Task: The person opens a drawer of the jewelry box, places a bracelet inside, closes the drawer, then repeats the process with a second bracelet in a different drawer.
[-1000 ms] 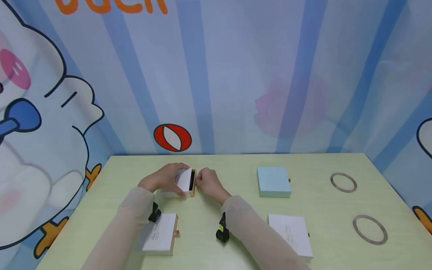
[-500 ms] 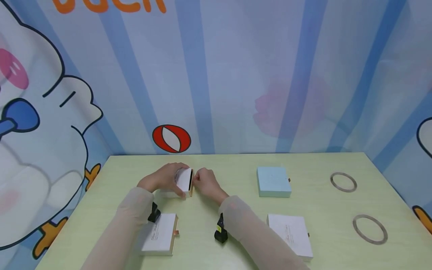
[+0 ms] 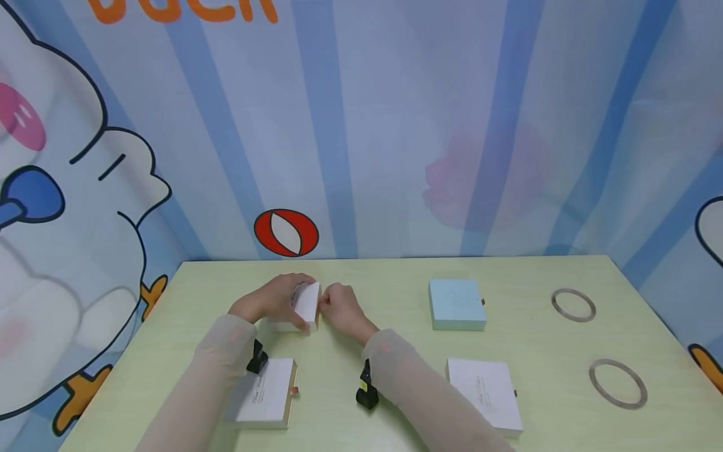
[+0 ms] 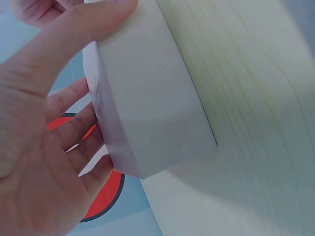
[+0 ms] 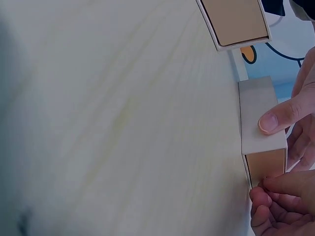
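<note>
A white box point(image 3: 307, 304) lies at the table's back left. My left hand point(image 3: 277, 297) grips it from above, thumb on the near side and fingers at the far side; in the left wrist view the thumb lies on the white box point(image 4: 152, 98). At the box's right end is my right hand point(image 3: 344, 309), its fingers curled. In the right wrist view, the right hand's thumb and finger point(image 5: 268, 189) pinch at the tan end face point(image 5: 266, 163) of the inner drawer, which sits about level with the sleeve. What they pinch is hidden.
Nearer me on the left lies another white box point(image 3: 268, 393) with an orange tab. To the right are a light blue box point(image 3: 457, 304) and a white box point(image 3: 488, 395), partly behind the right sleeve. Two grey rings point(image 3: 590, 307) point(image 3: 640, 394) lie at the far right.
The dark gap at the right end of the held box has closed as the drawer slid left into it. My right hand has moved slightly left with it; the left hand has stayed put.
</note>
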The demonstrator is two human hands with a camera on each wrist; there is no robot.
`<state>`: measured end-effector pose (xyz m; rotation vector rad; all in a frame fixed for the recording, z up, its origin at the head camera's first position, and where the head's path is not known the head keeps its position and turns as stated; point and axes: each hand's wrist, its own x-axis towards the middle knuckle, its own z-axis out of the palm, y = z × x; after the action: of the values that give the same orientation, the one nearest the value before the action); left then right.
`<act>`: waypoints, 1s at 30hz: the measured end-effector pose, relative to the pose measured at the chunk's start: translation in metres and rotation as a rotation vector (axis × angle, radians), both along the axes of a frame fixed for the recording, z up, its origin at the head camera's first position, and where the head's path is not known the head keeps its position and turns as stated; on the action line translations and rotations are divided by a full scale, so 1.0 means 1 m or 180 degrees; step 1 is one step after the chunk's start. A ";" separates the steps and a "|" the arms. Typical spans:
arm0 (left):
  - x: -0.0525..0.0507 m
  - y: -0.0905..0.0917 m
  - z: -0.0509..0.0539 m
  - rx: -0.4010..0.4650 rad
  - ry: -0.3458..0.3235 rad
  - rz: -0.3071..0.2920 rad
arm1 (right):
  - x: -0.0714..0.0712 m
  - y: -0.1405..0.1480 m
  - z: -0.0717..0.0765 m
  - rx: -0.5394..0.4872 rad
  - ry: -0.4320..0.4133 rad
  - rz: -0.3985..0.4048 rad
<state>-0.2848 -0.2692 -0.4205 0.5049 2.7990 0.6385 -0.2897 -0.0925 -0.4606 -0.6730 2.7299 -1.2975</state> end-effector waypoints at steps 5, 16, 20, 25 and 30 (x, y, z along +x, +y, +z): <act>0.000 0.000 0.000 0.0004 0.0001 -0.0022 | 0.001 -0.001 -0.001 0.0007 -0.0025 0.0008; 0.001 -0.001 0.000 0.0072 -0.0020 -0.0060 | 0.001 -0.001 -0.001 0.0041 0.0002 0.0030; 0.001 -0.001 -0.001 0.0066 -0.0020 -0.0061 | 0.001 -0.001 -0.001 0.0069 -0.0039 0.0047; -0.002 -0.003 -0.004 0.0020 0.0004 -0.0082 | 0.002 0.001 -0.002 0.0050 -0.0030 0.0030; -0.003 -0.003 -0.006 0.0006 -0.0019 -0.0048 | 0.002 0.003 0.001 0.0019 -0.0017 0.0024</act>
<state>-0.2873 -0.2727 -0.4266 0.5230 2.7865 0.6385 -0.2876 -0.0898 -0.4600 -0.6778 2.7233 -1.2873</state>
